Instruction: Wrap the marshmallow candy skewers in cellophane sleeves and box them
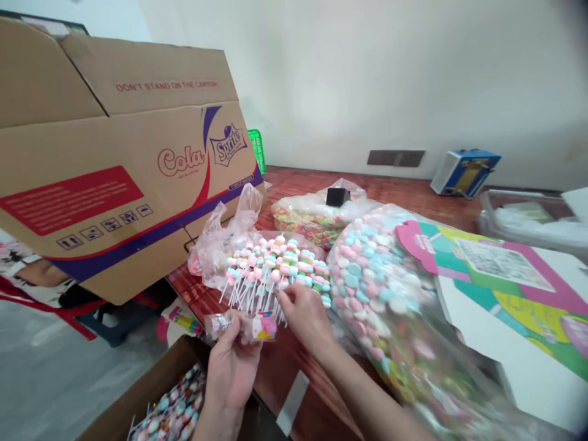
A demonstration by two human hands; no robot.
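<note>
My left hand (234, 361) is closed, thumb on top, around a small clear plastic packet (263, 326) with a colourful printed end. A pile of marshmallow skewers (280, 263) in pink, white, blue and green lies just beyond, white sticks pointing toward me. At the near right of that pile, my right hand (305, 312) pinches one of the white sticks with thumb and finger; its far end cannot be told apart from the pile. Beside my right hand rests a large clear bag of pastel marshmallows (362, 282).
A big cardboard carton (114, 153) stands tilted at left. Below, an open box (138, 380) holds more wrapped candy. Behind are a bag of candy (303, 214) with a black object (337, 196) on it, and a blue box (466, 173). Printed card (505, 318) lies at right.
</note>
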